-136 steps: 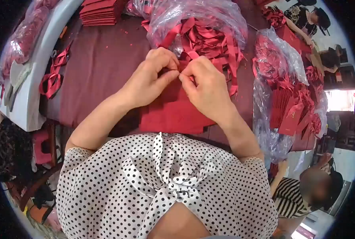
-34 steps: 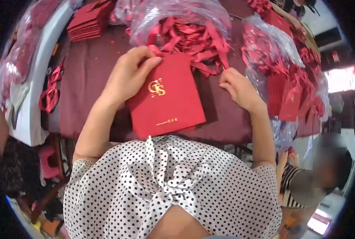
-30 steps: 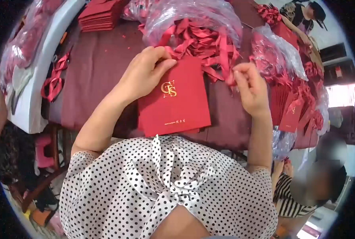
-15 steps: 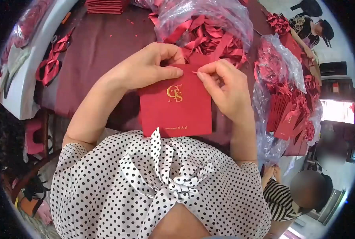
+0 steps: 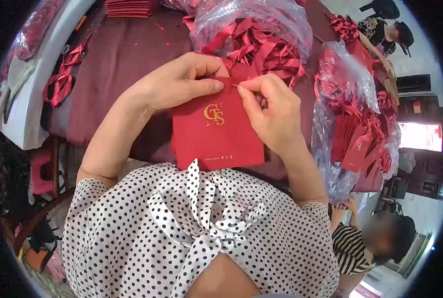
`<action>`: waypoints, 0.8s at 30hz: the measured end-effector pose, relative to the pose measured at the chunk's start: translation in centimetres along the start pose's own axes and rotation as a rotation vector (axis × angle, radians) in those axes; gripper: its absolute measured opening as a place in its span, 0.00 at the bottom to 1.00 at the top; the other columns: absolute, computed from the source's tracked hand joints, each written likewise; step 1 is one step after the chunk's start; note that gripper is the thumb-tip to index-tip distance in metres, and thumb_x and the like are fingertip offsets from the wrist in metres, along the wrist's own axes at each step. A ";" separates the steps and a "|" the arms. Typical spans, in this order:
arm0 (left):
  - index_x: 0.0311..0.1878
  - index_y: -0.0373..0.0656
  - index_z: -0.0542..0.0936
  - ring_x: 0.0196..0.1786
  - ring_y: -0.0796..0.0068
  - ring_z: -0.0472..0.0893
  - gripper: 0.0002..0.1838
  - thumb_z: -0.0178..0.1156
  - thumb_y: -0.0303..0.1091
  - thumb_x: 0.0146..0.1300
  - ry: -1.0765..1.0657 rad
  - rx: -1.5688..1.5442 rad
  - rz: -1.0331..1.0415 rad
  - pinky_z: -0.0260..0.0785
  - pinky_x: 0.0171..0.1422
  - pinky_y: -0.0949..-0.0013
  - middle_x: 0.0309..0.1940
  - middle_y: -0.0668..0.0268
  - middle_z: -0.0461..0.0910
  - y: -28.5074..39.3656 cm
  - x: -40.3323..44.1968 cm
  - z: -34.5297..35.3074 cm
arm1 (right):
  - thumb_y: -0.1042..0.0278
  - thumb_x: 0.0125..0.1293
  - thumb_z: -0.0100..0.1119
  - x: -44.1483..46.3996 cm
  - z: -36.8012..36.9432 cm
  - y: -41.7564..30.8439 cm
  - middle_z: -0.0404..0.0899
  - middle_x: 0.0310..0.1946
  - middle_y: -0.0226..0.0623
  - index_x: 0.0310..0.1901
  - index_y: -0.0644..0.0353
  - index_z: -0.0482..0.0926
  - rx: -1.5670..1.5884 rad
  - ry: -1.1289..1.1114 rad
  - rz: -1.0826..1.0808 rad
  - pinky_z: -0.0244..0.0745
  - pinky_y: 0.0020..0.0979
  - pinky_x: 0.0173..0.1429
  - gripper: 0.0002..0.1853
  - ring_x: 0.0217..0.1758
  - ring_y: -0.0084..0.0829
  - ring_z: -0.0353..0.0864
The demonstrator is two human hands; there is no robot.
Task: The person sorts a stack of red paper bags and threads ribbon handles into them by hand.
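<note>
A red gift bag with gold letters on its front faces me, its lower edge close to my blouse. My left hand grips the bag's top edge, thumb on the front and fingers behind it. At the upper right of the bag, my right hand pinches the end of a thin red ribbon between thumb and forefinger. How the ribbon joins the bag is too small to make out. Just beyond my hands lies a heap of red ribbons in a clear plastic bag.
Folded red bags are stacked at the far left of the dark red tablecloth. A loose ribbon lies on the left. Plastic-wrapped red bags fill the right side. A person in a striped shirt sits there, another person farther off.
My right hand has moved slightly left across the bag's top with the ribbon end in its pinch. My left hand keeps its hold on the bag.
</note>
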State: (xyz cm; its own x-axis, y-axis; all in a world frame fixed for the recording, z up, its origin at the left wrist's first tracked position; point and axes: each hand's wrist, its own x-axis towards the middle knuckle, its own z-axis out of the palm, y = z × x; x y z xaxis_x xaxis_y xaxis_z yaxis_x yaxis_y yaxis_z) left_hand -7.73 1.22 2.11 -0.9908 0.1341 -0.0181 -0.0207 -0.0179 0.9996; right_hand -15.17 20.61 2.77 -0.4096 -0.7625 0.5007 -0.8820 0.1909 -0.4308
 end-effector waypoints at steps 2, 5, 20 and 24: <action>0.33 0.38 0.75 0.32 0.90 0.66 0.05 0.58 0.28 0.63 -0.009 -0.042 0.001 0.61 0.37 0.81 0.28 0.78 0.71 0.0 -0.1 0.1 | 0.77 0.57 0.59 0.1 -0.2 -0.3 0.71 0.32 0.41 0.33 0.63 0.72 0.006 -0.015 0.038 0.73 0.34 0.34 0.05 0.33 0.39 0.77; 0.36 0.36 0.75 0.34 0.89 0.67 0.04 0.56 0.28 0.64 -0.028 0.116 0.118 0.61 0.38 0.81 0.28 0.77 0.71 -0.6 0.0 0.1 | 0.77 0.57 0.59 -0.1 0.2 -1.0 0.71 0.31 0.40 0.33 0.63 0.72 -0.086 -0.004 -0.022 0.73 0.35 0.33 0.05 0.32 0.40 0.77; 0.39 0.33 0.77 0.35 0.86 0.68 0.14 0.53 0.38 0.70 -0.124 0.174 0.097 0.63 0.39 0.77 0.29 0.73 0.73 2.1 -1.9 -1.6 | 0.75 0.57 0.63 2.1 -3.5 -2.1 0.73 0.35 0.40 0.41 0.63 0.75 0.233 -0.268 0.135 0.73 0.31 0.33 0.11 0.30 0.33 0.77; 0.41 0.34 0.78 0.36 0.87 0.71 0.09 0.55 0.30 0.66 -0.233 0.187 0.121 0.65 0.42 0.78 0.29 0.72 0.76 2.8 -0.1 -2.1 | 0.75 0.57 0.62 1.9 -3.3 -2.2 0.72 0.31 0.39 0.37 0.63 0.75 0.245 -0.216 0.125 0.71 0.30 0.33 0.08 0.29 0.32 0.76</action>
State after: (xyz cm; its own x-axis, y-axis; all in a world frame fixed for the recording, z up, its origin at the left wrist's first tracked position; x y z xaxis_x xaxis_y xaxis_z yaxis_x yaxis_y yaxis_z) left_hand -7.99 -0.92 4.90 -0.9269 0.3655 0.0850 0.1420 0.1317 0.9811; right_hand -14.85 20.78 7.18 -0.4289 -0.8610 0.2732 -0.7351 0.1570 -0.6595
